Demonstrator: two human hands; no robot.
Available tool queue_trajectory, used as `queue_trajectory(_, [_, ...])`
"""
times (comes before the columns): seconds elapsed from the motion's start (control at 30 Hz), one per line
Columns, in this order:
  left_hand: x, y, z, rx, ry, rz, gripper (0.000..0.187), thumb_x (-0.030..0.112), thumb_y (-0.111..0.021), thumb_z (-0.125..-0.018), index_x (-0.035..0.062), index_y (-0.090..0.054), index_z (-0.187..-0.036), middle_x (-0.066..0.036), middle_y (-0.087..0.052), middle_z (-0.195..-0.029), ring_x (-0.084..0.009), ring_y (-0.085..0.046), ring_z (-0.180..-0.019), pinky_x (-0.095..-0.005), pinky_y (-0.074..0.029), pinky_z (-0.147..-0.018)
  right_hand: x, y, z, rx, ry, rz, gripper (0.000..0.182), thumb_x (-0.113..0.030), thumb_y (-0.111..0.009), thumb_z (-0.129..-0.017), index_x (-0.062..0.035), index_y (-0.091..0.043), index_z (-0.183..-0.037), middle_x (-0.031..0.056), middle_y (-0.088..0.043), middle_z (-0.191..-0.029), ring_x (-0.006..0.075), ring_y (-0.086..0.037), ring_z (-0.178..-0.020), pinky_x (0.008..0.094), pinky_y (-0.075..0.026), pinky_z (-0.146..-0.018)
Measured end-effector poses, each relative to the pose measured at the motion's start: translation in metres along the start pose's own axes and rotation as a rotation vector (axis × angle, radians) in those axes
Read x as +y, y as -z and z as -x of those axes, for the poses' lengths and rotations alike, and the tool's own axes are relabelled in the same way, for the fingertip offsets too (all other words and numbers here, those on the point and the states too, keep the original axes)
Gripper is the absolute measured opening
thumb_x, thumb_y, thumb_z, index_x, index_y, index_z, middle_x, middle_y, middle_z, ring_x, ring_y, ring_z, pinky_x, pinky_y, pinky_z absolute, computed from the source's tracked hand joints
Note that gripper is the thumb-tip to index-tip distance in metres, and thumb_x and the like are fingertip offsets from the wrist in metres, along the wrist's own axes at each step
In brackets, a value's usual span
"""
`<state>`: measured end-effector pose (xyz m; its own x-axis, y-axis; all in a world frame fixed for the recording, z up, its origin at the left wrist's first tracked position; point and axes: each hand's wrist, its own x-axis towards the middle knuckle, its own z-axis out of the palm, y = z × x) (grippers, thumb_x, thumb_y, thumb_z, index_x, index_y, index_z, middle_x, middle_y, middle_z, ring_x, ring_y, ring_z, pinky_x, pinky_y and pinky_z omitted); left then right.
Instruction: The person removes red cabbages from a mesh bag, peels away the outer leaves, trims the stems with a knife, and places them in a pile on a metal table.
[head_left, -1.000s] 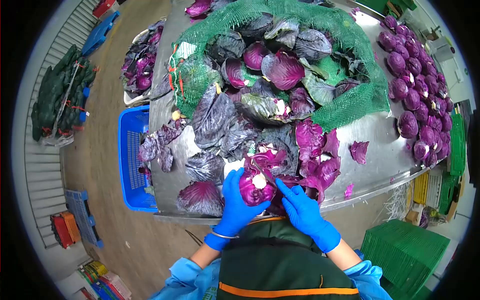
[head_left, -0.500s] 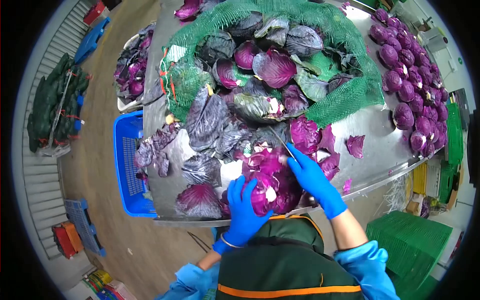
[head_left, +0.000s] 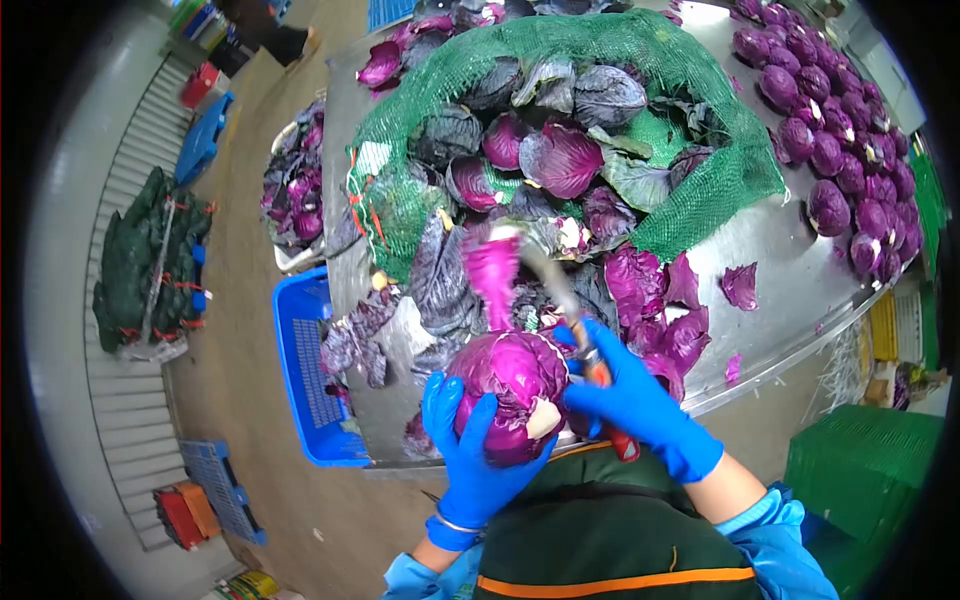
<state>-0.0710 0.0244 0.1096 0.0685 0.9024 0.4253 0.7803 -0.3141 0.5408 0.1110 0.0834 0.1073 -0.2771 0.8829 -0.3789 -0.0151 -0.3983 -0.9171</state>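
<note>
My left hand (head_left: 470, 460), in a blue glove, grips a red cabbage (head_left: 497, 370) from the left and below, near the table's front edge. The cabbage's pale cut stem faces me. To its right, my right hand (head_left: 630, 385) is closed around the red-orange handle of a knife (head_left: 597, 372), its curved blade blurred and pointing up and away. A purple leaf piece (head_left: 492, 280), smeared by motion, is just beyond the cabbage, left of the blade. Loose outer leaves (head_left: 440, 275) lie behind and around both hands.
A green mesh bag (head_left: 735, 165) with cabbage leaves lies open on the metal table (head_left: 770, 265). Many cabbage heads (head_left: 830, 205) are piled at the right. A blue crate (head_left: 290, 320) and a leaf-filled white bin (head_left: 300, 260) stand at the left; green crates (head_left: 860, 470) stand lower right.
My left hand has lifted and turned the cabbage so its stem shows. The knife has swung out from it, and a purple leaf piece has come away. The camera view has shifted.
</note>
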Motion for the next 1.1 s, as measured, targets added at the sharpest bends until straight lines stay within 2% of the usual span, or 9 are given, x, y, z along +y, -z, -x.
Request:
queue_trajectory(0.23, [0.002, 0.011, -0.007, 0.086, 0.219, 0.137, 0.102, 0.028, -0.086, -0.052, 0.0100, -0.029, -0.134, -0.018, -0.029, -0.136, -0.0363, -0.030, -0.127, -0.0488, -0.027, -0.104, 0.011, 0.013, -0.006, 0.280, -0.053, -0.107, 0.025, -0.010, -0.066, -0.079, -0.0020, -0.057, -0.101, 0.0047, -0.062, -0.081, 0.0108, -0.061, -0.070, 0.0256, -0.051, -0.058])
queue_trajectory(0.37, [-0.007, 0.018, -0.007, 0.382, 1.079, 1.520, 0.100, 0.021, -0.080, -0.061, 0.0061, -0.020, -0.140, -0.015, -0.031, -0.136, -0.0296, -0.038, -0.122, -0.0426, -0.034, -0.104, 0.024, 0.052, -0.026, 0.300, -0.127, -0.184, 0.028, -0.008, -0.064, -0.079, -0.0004, -0.052, -0.104, 0.0054, -0.059, -0.074, 0.0118, -0.060, -0.061, 0.0241, -0.049, -0.044])
queue_trajectory(0.47, [-0.010, 0.024, -0.013, 0.297, 1.253, 2.020, 0.095, 0.023, -0.079, -0.063, 0.0076, -0.024, -0.138, -0.011, -0.031, -0.139, -0.0305, -0.041, -0.121, -0.0442, -0.037, -0.101, 0.025, 0.058, -0.041, 0.401, -0.002, -0.023, 0.023, -0.008, -0.063, -0.080, -0.0016, -0.055, -0.100, 0.0035, -0.059, -0.074, 0.0089, -0.058, -0.063, 0.0233, -0.047, -0.049])
queue_trajectory(0.5, [-0.010, 0.020, -0.010, 0.301, 1.242, 2.015, 0.095, 0.023, -0.079, -0.063, 0.0076, -0.024, -0.138, -0.011, -0.031, -0.139, -0.0305, -0.041, -0.121, -0.0442, -0.037, -0.101, 0.028, 0.060, -0.051, 0.470, 0.062, 0.021, 0.022, -0.008, -0.063, -0.080, -0.0024, -0.055, -0.099, 0.0027, -0.059, -0.074, 0.0079, -0.057, -0.064, 0.0228, -0.047, -0.050])
queue_trajectory(0.57, [-0.005, 0.001, 0.003, 0.197, 0.481, 0.338, 0.088, 0.033, -0.075, -0.067, 0.0087, -0.026, -0.136, -0.011, -0.031, -0.140, -0.0312, -0.041, -0.122, -0.0446, -0.038, -0.100, 0.010, 0.062, -0.056, 0.579, 0.126, 0.063, 0.026, -0.008, -0.062, -0.081, -0.0036, -0.057, -0.105, 0.0028, -0.062, -0.082, 0.0092, -0.057, -0.072, 0.0253, -0.048, -0.061])
queue_trajectory(0.67, [0.000, 0.009, -0.012, 0.026, 0.580, 0.515, 0.091, 0.035, -0.077, -0.066, 0.0071, -0.025, -0.134, -0.013, -0.032, -0.138, -0.0297, -0.042, -0.121, -0.0441, -0.039, -0.098, -0.009, 0.035, -0.051, 0.434, 0.560, 0.167, 0.056, -0.008, -0.065, -0.080, -0.0047, -0.042, -0.132, 0.0127, -0.043, -0.134, 0.0200, -0.044, -0.119, 0.0327, -0.039, -0.097])
queue_trajectory(0.77, [-0.007, 0.014, -0.013, -0.141, 0.953, 1.219, 0.095, 0.038, -0.079, -0.065, 0.0050, -0.025, -0.135, -0.014, -0.032, -0.138, -0.0303, -0.041, -0.122, -0.0461, -0.038, -0.100, -0.053, -0.010, -0.015, -0.181, 0.400, 0.175, 0.080, -0.019, -0.075, -0.074, -0.0065, -0.031, -0.139, 0.0141, -0.032, -0.142, 0.0237, -0.032, -0.130, 0.0361, -0.025, -0.107])
queue_trajectory(0.83, [-0.020, 0.013, -0.007, -0.131, 1.212, 1.761, 0.089, 0.045, -0.073, -0.069, 0.0060, -0.028, -0.136, -0.015, -0.032, -0.139, -0.0318, -0.039, -0.124, -0.0491, -0.035, -0.103, -0.052, -0.012, -0.020, -0.273, 0.210, 0.029, 0.070, -0.020, -0.075, -0.074, -0.0068, -0.040, -0.134, 0.0122, -0.045, -0.132, 0.0203, -0.044, -0.119, 0.0343, -0.036, -0.099])
queue_trajectory(1.1, [-0.042, -0.001, 0.021, -0.067, 0.915, 1.229, 0.066, 0.052, -0.052, -0.083, 0.0185, -0.033, -0.137, -0.010, -0.031, -0.143, -0.0324, -0.034, -0.128, -0.0544, -0.027, -0.105, -0.056, 0.014, -0.022, -0.158, -0.178, -0.018, 0.025, -0.011, -0.067, -0.076, -0.0084, -0.064, -0.101, -0.0005, -0.059, -0.080, 0.0064, -0.054, -0.064, 0.0230, -0.045, -0.048])
